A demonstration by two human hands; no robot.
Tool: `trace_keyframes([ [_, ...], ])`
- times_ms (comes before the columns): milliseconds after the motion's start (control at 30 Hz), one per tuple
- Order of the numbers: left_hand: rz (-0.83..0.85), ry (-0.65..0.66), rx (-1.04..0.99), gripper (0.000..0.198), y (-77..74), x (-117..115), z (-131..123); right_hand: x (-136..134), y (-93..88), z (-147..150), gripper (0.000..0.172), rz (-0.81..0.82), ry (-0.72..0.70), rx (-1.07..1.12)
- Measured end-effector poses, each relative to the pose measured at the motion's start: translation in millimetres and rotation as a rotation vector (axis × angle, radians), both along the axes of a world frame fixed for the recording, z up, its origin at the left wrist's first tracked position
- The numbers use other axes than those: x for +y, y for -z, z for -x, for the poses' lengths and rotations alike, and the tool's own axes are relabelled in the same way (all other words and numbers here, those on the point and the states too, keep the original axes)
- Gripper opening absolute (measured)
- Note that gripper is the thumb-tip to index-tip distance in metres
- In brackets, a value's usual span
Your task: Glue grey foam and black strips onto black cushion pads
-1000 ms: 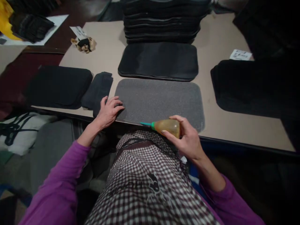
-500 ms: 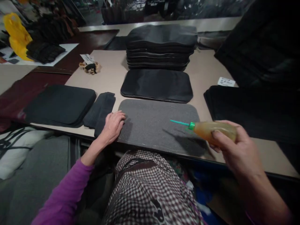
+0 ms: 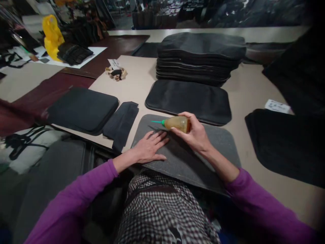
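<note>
One grey panel (image 3: 222, 144) lies at the near edge of the table (image 3: 138, 71), with the left hand (image 3: 149, 149) resting on it, fingers spread and holding nothing; the right hand (image 3: 197, 135), fingers wrapped round an amber bottle (image 3: 176, 123), is above it. Too firm a squeeze could drip liquid from the nozzle (image 3: 156, 121) onto the left hand; drifting too far back could mark the black panels (image 3: 188, 98).

A rounded, translucent amber bottle (image 3: 177, 124) has a bright green collar (image 3: 163, 123) and a slim teal nozzle (image 3: 156, 121). The flat, round-cornered panel (image 3: 218, 144) is grey with faint pale specks. The long cloth sleeves (image 3: 76, 193) are plain purple, the cloth garment (image 3: 162, 206) dark-and-white checked, the broad flat tabletop (image 3: 137, 74) pale beige.
</note>
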State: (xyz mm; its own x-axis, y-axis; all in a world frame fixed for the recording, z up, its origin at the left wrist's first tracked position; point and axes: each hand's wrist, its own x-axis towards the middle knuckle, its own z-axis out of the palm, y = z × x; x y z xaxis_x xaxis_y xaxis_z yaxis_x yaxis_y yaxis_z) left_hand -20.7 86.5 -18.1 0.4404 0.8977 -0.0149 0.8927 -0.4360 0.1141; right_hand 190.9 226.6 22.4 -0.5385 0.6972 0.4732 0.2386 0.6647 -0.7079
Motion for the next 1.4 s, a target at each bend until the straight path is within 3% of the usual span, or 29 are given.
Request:
trace_keyframes([
  [267, 0.026, -0.012, -0.03, 0.089, -3.9, 0.8, -1.7, 12.4, 14.3, 58.2, 0.052, -0.141, -0.176, -0.071],
  [633, -0.027, -0.024, -0.002, 0.088, 0.3, -1.4, -2.8, 34.6, 17.7, 55.1, 0.054, -0.234, -0.034, -0.107],
  [800, -0.024, -0.025, 0.021, 0.087, 0.5, -1.5, -2.8, 35.1, 12.3, 23.7, 0.051, -0.245, 0.032, -0.145],
  [1100, -0.041, -0.019, 0.081, 0.084, 3.5, 0.4, -1.5, 35.4, 5.4, -68.1, 0.05, -0.259, 0.211, -0.201],
  [1400, -0.076, 0.002, 0.138, 0.08, 4.9, 0.5, 0.2, 32.2, 9.7, -148.1, 0.053, -0.201, 0.397, -0.204],
])
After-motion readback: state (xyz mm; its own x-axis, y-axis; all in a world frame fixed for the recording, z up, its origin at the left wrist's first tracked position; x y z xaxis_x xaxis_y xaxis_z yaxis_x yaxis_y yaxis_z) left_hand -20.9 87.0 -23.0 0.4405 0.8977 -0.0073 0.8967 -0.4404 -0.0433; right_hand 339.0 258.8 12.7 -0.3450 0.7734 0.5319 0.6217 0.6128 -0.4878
